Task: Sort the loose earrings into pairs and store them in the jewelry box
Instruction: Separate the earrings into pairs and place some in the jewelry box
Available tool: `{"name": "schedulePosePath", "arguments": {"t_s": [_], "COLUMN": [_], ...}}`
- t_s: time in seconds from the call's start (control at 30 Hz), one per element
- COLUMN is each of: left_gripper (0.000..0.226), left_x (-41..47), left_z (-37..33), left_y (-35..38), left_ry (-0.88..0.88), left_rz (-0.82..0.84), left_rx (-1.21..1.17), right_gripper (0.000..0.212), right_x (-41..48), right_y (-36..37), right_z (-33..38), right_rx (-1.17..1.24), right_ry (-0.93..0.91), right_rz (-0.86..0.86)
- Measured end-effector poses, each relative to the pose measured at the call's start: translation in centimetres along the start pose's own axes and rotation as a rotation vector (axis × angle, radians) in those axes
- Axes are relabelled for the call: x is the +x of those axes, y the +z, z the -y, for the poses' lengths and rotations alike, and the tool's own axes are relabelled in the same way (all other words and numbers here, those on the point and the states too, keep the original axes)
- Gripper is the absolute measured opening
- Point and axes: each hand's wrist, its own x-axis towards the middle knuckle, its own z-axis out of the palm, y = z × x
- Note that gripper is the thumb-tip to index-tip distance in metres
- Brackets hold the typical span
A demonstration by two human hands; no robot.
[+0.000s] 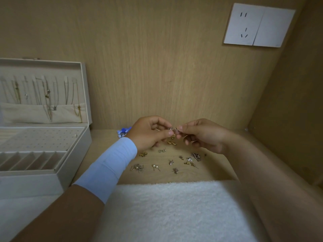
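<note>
1. A white fluffy towel (174,206) lies closest, at the front edge of the wooden table (209,172)
2. The left hand (150,132), with a light blue sleeve (111,165) on its wrist, and the right hand (201,135) meet above the table. Both pinch a tiny silver earring (173,129) between thumb and finger
3. The loose earrings (171,162) lie on the wood just under and in front of the hands, in little groups: gold hoops (172,142), white pearl studs (154,166), and small silver ones with thin pins
4. The jewelry box (75,158) stands open on the left, well apart from the earrings. It is cream, with a dotted panel, narrow slots, and necklaces (47,95) hanging in its lid
</note>
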Motion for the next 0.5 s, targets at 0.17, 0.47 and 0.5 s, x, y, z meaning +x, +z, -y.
{"name": "schedulePosePath", "arguments": {"t_s": [0.17,0.47,0.5], "left_gripper": [0.013,0.014,0.017], "left_x": [-0.1,0.0,-0.1], "left_z": [-0.1,-0.5,-0.6], "left_y": [0.3,0.2,0.2], "left_ry": [0.0,-0.117,-0.142], "left_rz": [-0.03,-0.123,-0.118], "left_rx": [-0.007,-0.118,-0.146], "right_gripper": [0.023,0.027,0.028], "right_x": [0.1,-0.3,-0.3], "right_y": [0.8,1.4,1.4], "right_z": [0.4,0.6,0.5], "right_rx": [0.007,-0.028,-0.081], "right_ry": [0.014,-0.393,-0.434], "right_rz": [-0.042,-0.159,-0.169]}}
